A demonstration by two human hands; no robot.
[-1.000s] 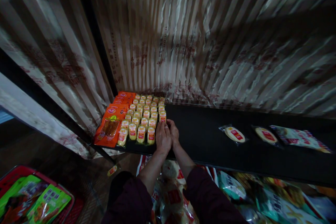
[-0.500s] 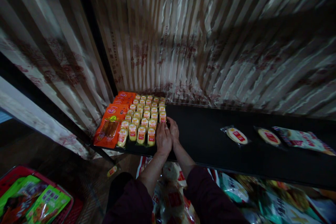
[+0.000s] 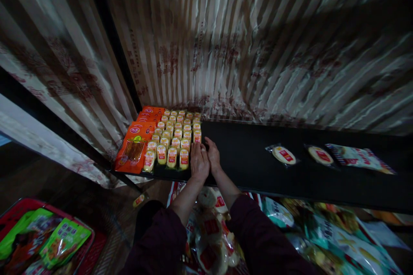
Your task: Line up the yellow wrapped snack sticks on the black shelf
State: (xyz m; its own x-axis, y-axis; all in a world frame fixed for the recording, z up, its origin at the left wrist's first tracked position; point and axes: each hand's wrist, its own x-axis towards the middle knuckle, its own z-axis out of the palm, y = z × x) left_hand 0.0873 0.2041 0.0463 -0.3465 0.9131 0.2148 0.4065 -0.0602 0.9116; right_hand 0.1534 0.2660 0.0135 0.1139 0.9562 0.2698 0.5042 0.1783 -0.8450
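Rows of small yellow packaged cakes [image 3: 172, 157] stand on the black shelf [image 3: 238, 154], beside overlapping orange snack packets [image 3: 130, 154] at its left end. My left hand [image 3: 199, 163] is at the front right corner of the cake rows, its fingers bent down over that spot; what lies under them is hidden. Close against it on the right is my right hand [image 3: 213, 155], with its fingers pointing forward beside the last row and a small gap at the fingertips. Whether it touches a cake cannot be made out.
Two round wrapped items [image 3: 284, 155] and a striped packet [image 3: 359, 157] lie farther right on the shelf. Below are bagged goods [image 3: 209, 227]. A red basket [image 3: 92, 240] with packets stands at lower left, and one small packet [image 3: 138, 200] lies on the floor.
The view has shifted slightly, so the shelf sits a little higher and more to the left. My right fingertips stand a bit farther from my left hand.
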